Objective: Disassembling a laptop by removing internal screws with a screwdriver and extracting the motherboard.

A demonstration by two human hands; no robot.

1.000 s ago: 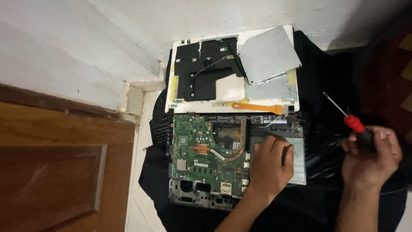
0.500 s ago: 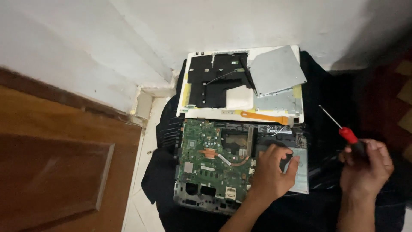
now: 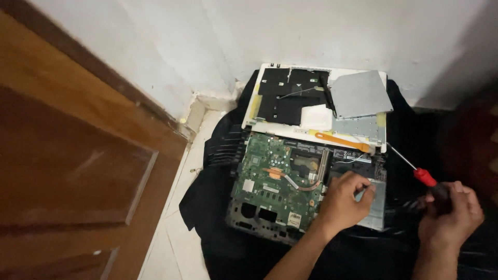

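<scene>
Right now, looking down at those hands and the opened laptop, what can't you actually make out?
- Head view: whatever the left hand presses on; the hand itself covers it.
- Screwdriver handle end, buried in the right hand.
- Small parts on the green circuit board: too small and dim.
- Black cloth: its near side is cut off by the bottom edge.

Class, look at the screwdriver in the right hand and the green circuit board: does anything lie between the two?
Yes. The left hand rests on the opened laptop just right of the green circuit board, between it and the right hand gripping the red-handled screwdriver. The screwdriver's tip points up, away from the board.
</scene>
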